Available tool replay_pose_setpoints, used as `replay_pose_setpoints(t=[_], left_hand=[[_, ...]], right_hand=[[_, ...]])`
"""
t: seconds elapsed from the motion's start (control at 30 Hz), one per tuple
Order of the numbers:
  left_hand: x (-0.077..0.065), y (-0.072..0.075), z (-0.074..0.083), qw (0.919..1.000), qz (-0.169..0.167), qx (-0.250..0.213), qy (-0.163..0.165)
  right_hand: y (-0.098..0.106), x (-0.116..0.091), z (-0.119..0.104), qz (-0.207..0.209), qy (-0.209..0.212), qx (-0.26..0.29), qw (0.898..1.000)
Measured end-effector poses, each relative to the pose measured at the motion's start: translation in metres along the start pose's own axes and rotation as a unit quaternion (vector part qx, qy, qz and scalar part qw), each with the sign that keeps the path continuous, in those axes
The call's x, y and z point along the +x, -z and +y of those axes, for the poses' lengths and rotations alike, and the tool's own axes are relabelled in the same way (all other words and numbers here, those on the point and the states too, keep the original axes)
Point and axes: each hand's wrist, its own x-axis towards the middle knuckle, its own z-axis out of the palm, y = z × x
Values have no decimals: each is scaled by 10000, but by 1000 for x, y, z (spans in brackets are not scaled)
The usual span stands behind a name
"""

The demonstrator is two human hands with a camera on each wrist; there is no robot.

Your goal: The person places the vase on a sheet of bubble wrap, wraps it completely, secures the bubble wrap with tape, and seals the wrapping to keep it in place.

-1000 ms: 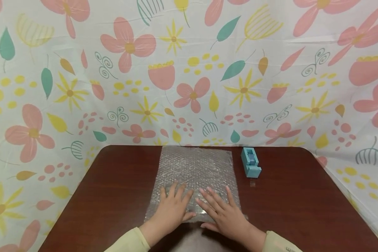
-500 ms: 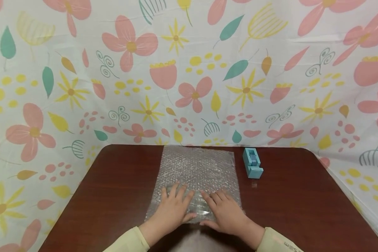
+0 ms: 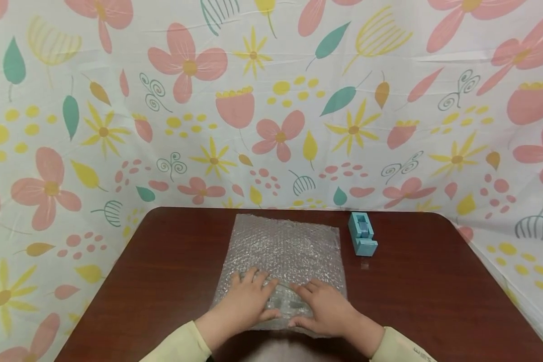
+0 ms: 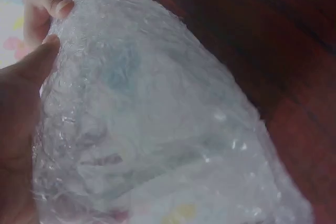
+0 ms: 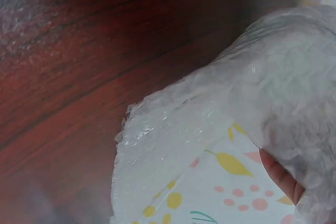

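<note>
A flowered curtain (image 3: 278, 138) hangs behind the brown table (image 3: 163, 286), where the bubble wrap (image 3: 289, 246) lies centrally, its near end bulging. My left hand (image 3: 242, 301) and right hand (image 3: 328, 307) appear clamped on that end, thumbs nearest me; the tape dispenser (image 3: 363, 246) stands untouched. I judge the step as gathering the wrap, the next move calling for level, even grips. Unlike a second ago, its far edge sits short of the table's back, and my right fingers curl rather than spread.
</note>
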Motion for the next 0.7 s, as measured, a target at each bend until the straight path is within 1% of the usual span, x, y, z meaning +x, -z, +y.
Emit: replay_pose_setpoints(t=[0.07,0.1,0.17,0.23,0.27,0.3,0.47,0.57,0.63,0.7], left_hand=[[-2,-2,7,9980,267,563,-104],[-4,-5,12,9949,479,863,-199],[-8,-11,20,9842,989,1387,-478],[-11,-20,25,9718,1481,1666,-767],[-13,-24,25,9663,1656,1758,-891],[-13,-29,24,9625,1803,1768,-990],[-12,-47,10,9468,2155,1990,-1325],[-11,-53,2,9345,2407,2160,-1489],[-12,-57,-1,9301,2573,2147,-1504],[-13,-60,-3,9290,2674,2101,-1462]], right_hand=[[2,0,1,-105,-89,148,9998],[3,1,1,-167,-141,211,9995],[4,2,3,-330,-267,312,9986],[6,3,4,-487,-354,384,9974],[7,4,4,-533,-361,431,9970],[8,4,5,-565,-369,467,9966],[9,4,9,-528,-301,752,9953],[8,5,11,-580,-266,946,9935],[8,6,12,-618,-242,1036,9924],[7,7,12,-586,-199,1058,9925]])
